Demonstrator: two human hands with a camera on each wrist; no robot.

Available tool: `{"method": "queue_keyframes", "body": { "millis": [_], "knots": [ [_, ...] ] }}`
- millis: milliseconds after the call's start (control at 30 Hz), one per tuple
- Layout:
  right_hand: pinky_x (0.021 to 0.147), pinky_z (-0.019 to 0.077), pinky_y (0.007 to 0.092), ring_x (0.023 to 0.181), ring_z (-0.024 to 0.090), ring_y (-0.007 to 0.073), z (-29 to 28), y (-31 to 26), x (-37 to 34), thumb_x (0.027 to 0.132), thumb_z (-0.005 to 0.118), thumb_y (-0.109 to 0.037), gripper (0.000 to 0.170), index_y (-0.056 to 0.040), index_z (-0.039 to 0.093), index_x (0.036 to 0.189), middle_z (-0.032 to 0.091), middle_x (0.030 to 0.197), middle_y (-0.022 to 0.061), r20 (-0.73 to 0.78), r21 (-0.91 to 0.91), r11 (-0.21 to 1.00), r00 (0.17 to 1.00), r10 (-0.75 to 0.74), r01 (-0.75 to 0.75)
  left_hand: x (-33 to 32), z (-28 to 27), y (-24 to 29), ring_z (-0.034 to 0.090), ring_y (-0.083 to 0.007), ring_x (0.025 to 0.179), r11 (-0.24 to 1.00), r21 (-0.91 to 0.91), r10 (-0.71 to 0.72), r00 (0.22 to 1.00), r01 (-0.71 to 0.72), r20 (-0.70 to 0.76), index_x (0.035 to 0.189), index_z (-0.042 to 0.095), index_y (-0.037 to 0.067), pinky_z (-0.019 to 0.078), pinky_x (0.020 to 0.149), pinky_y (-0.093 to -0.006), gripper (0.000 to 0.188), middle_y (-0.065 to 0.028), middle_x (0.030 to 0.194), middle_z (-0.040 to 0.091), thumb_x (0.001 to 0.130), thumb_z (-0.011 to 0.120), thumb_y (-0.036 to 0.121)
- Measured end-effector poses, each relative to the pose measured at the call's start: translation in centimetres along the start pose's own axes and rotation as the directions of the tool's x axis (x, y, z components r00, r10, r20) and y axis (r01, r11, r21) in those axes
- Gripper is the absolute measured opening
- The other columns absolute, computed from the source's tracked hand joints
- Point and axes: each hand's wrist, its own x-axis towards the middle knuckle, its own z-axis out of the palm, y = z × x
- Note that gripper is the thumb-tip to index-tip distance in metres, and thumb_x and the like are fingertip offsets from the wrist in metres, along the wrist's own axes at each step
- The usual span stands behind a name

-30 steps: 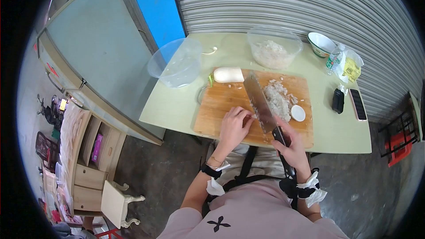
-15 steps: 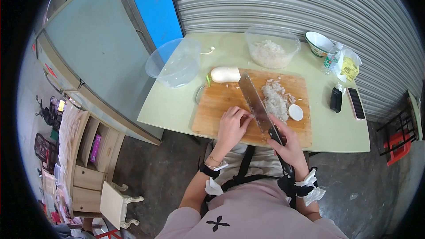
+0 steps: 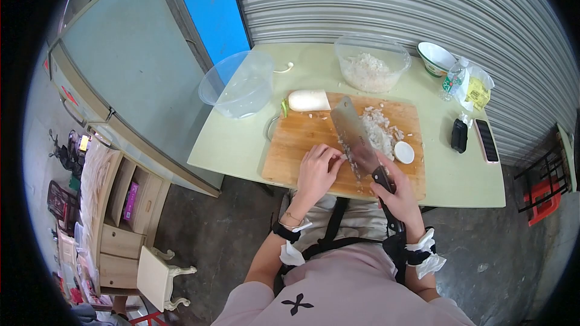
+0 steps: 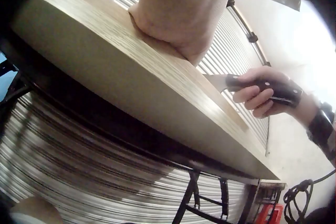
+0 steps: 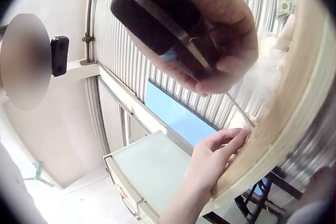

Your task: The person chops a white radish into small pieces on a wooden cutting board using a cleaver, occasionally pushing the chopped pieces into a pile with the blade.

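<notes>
My right hand (image 3: 402, 196) grips the black handle of a cleaver (image 3: 353, 136), its broad blade tilted over the wooden cutting board (image 3: 287, 154). Close to the blade's left side, my left hand (image 3: 315, 172) rests on the board, thumb and bent fingers pinching a small piece of white radish (image 3: 344, 157). In the right wrist view, those left fingers (image 5: 233, 137) sit right at the blade. A heap of chopped radish (image 3: 380, 136) lies right of the cleaver, with a white round piece (image 3: 404, 153) beside it. A cut white radish (image 3: 307, 101) lies at the board's back left.
Behind the board stands a clear tub (image 3: 399, 60) of shredded white pieces; another clear tub (image 3: 223, 87) is at the left. A patterned bowl (image 3: 436, 57), a bottle (image 3: 454, 78), a yellow packet (image 3: 478, 93), a black case (image 3: 459, 136) and a phone (image 3: 486, 140) line the right side.
The cleaver turned more edge-on half a second ago and now leans over again, showing more of its flat side. My right hand shifted slightly right; my left hand stayed nearly in place.
</notes>
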Motion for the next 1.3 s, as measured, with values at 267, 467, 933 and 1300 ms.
{"method": "queue_keyframes", "body": {
  "millis": [267,467,933,1300],
  "knots": [
    [0.053,0.0464,0.0283,0.053,0.055,0.0139,0.5,0.2,-0.1,0.079,0.059,-0.002,0.06,-0.0066,0.041,0.136,0.062,0.088,0.0125,-0.039,-0.134,0.985,0.992,-0.117,0.111,0.1,-0.2,0.3,0.059,-0.0256,0.077,1.0,0.001,0.0,1.0,0.0,-0.004,0.082,0.063,0.005,0.0456,0.069,-0.0357,0.009,-0.007,0.079,0.058,0.076,0.068,0.008],
    [0.052,0.0462,0.0292,0.05,0.054,0.0149,0.6,-0.4,-0.2,0.079,0.059,-0.002,0.059,-0.0064,0.042,0.135,0.063,0.093,0.0138,-0.046,-0.133,0.989,0.996,-0.072,0.065,0.1,-0.4,0.5,0.059,-0.0259,0.077,1.0,0.022,0.01,1.0,-0.01,0.006,0.083,0.062,0.006,0.0453,0.07,-0.0362,0.009,-0.0068,0.079,0.058,0.077,0.068,0.009],
    [0.091,0.0432,0.0341,0.109,0.057,0.0349,1.0,-0.1,-0.4,0.078,0.059,-0.001,0.06,-0.002,0.04,0.134,0.057,0.116,0.0248,-0.072,-0.221,0.97,0.991,-0.116,0.097,0.1,-0.1,0.2,0.058,-0.0261,0.078,0.999,0.017,0.038,0.999,-0.038,0.005,0.085,0.063,0.006,0.0451,0.07,-0.0371,0.012,-0.0063,0.08,0.058,0.075,0.07,0.01],
    [0.038,0.0385,0.0254,0.041,0.047,0.0096,1.8,-1.5,-0.2,0.084,0.054,-0.003,0.07,-0.0237,0.026,0.145,0.049,0.057,0.0015,0.197,-0.03,0.996,0.976,0.091,-0.087,0.1,-0.2,0.1,0.058,-0.0272,0.079,1.0,0.029,0.011,1.0,-0.012,0.011,0.084,0.063,0.005,0.0452,0.07,-0.0371,0.012,-0.0078,0.081,0.058,0.074,0.069,0.008]
  ]
}}
